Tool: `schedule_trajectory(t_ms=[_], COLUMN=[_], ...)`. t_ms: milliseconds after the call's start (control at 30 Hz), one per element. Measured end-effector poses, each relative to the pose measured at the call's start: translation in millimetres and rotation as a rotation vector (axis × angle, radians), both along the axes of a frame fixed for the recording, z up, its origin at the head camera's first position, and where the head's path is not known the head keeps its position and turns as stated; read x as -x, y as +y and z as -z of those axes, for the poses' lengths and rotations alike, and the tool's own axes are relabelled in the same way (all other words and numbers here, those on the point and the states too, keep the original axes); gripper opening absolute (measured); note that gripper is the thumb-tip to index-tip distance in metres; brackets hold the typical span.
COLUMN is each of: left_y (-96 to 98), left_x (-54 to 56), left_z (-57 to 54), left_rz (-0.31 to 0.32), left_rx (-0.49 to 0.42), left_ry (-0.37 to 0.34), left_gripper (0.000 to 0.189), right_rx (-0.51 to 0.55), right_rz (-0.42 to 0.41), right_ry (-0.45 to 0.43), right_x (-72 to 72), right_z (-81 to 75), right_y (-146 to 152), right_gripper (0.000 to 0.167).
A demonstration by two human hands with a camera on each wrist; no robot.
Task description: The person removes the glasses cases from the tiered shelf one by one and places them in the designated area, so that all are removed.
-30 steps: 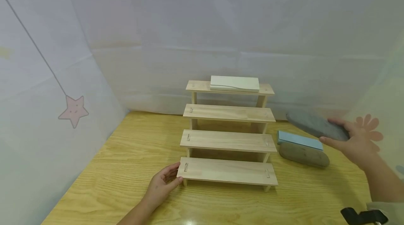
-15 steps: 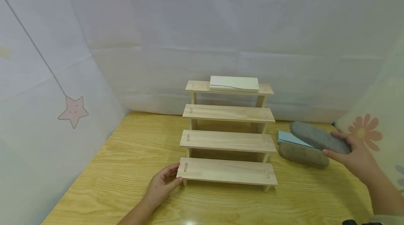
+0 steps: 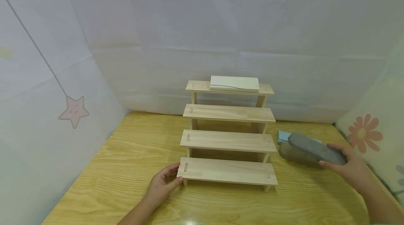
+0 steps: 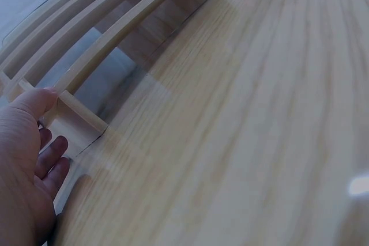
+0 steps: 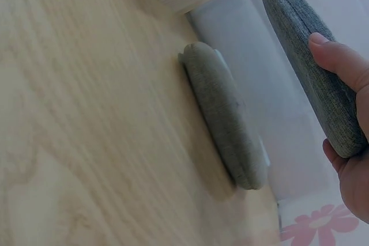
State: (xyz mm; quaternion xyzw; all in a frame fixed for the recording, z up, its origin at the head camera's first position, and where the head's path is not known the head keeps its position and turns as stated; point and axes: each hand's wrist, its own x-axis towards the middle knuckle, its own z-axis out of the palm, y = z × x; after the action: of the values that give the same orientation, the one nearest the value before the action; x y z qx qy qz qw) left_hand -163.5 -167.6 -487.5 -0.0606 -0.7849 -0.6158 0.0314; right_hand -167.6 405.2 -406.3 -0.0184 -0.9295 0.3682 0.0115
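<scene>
Gripping the gray case [image 3: 315, 148] in my right hand [image 3: 351, 169], raised near the brown case [image 5: 222, 113], I hold the wooden stand [image 3: 228, 140] by its bottom shelf [image 3: 227, 171] with my left hand [image 3: 159, 185]; any lettering is too blurred to read.

Room above lower three tiers [image 3: 228, 140]; white case [image 3: 234, 83] obstructs top tier [image 3: 200, 85].

Blue case [image 3: 283, 136] mostly hidden by grey case [image 3: 315, 149], head view — right hand [image 5: 362, 110] cropped, right wrist view
</scene>
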Motion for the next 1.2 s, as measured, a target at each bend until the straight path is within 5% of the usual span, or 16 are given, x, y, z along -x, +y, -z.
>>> schedule_trajectory(t_ms=[333,1200], left_y=[-0.7,-0.1], left_x=[0.1,-1.7], left_z=[0.2,-1.8], left_rz=[0.003,0.013], left_rx=[0.005,-0.007], left_ry=[0.001,0.033], left_gripper=[0.049,0.048], right_rx=[0.015,0.052], right_rz=[0.004,-0.017], right_ry=[-0.029,-0.110], right_x=[-3.3,-8.2], right_z=[26.0,59.0], right_y=[-3.6,-10.0], right_gripper=[0.087,0.083])
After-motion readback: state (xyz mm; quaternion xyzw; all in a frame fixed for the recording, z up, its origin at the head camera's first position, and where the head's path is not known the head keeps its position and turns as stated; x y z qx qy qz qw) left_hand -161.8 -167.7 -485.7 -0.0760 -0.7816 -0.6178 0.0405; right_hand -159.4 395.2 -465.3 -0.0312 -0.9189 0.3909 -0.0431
